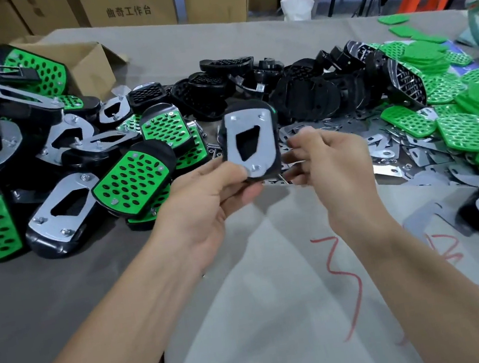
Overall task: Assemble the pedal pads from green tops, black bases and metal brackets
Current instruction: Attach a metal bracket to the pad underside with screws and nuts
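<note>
One pedal pad (249,143), bracket (247,117) up, gripped by left hand (202,193); right hand (329,164) beside it, grip unclear

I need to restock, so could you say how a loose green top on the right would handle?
A green top is probably light and slightly bendy: it looks thin and perforated. Flat, so unlikely to roll; the heap may slide apart.

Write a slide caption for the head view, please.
Left hand holds a pedal pad, metal bracket showing, right hand close at its edge.
</note>
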`<state>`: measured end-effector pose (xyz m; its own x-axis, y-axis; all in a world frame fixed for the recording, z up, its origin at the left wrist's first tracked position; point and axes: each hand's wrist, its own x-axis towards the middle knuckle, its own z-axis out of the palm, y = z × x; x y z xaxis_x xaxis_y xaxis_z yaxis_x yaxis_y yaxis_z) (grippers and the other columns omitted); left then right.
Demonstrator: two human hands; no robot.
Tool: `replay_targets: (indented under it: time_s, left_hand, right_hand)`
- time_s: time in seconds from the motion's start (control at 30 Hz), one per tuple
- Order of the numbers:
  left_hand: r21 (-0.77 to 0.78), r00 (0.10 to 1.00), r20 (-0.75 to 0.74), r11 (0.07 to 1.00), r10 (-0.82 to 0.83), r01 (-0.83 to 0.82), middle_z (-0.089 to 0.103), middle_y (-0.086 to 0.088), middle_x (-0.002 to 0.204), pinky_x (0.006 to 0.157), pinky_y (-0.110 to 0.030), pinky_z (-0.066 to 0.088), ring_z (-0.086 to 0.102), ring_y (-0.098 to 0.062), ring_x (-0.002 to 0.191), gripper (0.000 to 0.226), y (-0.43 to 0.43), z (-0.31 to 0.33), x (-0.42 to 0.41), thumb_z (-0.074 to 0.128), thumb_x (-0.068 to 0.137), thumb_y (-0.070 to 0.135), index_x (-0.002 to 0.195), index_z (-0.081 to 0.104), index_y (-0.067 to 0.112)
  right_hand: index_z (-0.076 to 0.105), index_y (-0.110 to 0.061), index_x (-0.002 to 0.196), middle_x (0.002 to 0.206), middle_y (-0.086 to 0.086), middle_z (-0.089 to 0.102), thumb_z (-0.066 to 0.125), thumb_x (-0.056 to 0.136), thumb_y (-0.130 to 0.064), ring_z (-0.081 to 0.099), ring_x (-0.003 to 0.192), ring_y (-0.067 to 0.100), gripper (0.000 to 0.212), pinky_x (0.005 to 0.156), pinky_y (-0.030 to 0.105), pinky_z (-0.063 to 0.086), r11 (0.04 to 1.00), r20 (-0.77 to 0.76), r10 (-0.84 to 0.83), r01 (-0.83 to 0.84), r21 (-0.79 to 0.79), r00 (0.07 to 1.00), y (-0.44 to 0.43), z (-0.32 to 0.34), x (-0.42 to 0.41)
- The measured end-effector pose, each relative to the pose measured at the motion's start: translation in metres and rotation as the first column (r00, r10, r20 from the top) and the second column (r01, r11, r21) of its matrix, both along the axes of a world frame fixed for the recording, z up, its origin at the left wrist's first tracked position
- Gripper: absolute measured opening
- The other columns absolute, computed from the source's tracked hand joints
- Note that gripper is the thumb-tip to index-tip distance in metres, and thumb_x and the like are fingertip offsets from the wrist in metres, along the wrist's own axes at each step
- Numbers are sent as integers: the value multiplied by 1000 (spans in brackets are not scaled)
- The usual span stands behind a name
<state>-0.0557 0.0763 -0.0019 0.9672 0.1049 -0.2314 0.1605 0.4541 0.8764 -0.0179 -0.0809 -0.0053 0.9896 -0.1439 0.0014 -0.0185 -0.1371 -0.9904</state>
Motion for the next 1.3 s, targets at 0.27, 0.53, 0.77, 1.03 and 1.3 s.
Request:
replay_targets:
  time_s: [0.27, 0.53, 0.77, 1.03, 1.3]
  left_hand:
    - [-82, 998, 55, 996, 31, -27, 80, -4, 85, 59, -16, 57, 74, -8, 69, 36, 22, 8, 3, 60, 86, -8, 69, 82, 15]
    - [-68, 995, 66, 995, 76, -72, 80, -2, 83, 58, -15, 57, 73, -5, 68, 37, 27, 9, 3, 62, 86, -9, 69, 82, 16]
    - [67, 982, 142, 988, 128, -139, 80, -4, 90, 64, -18, 58, 73, -9, 74, 29, 18, 5, -4, 64, 86, -13, 100, 75, 9]
    - [312, 952, 278, 925, 127, -215, 81, -2, 88, 66, -22, 59, 72, -10, 73, 45, 9, 4, -8, 69, 79, -18, 93, 79, 23]
    - [397, 970, 237, 906, 54, -147, 81, -3, 87, 68, -26, 61, 72, -14, 73, 42, 1, -3, -7, 69, 80, -18, 100, 78, 18]
  right_hand:
    - [54, -33, 59, 63, -5, 49, 62, 80, -3, 47, 90, 30, 38, 63, 35, 32, 630, 160, 343, -100, -770, 926, 36, -2, 16]
    - [71, -20, 78, 72, -1, 55, 70, 82, -9, 52, 98, 29, 12, 79, 36, 35, 531, 146, 280, -26, -847, 949, 43, -5, 25]
    - [76, -31, 89, 91, -5, 68, 69, 88, -28, 49, 105, 24, 7, 87, 38, 33, 537, 177, 277, 0, -844, 944, 36, -12, 22]
    - [76, -27, 74, 60, -13, 65, 75, 84, -17, 49, 54, 2, 15, 53, 16, 40, 985, 250, 71, -29, -171, 966, 2, 1, -17]
    - [76, -29, 73, 68, -9, 73, 77, 86, -12, 59, 59, 2, 21, 60, 15, 47, 981, 201, 152, -122, -151, 968, 17, -2, -28]
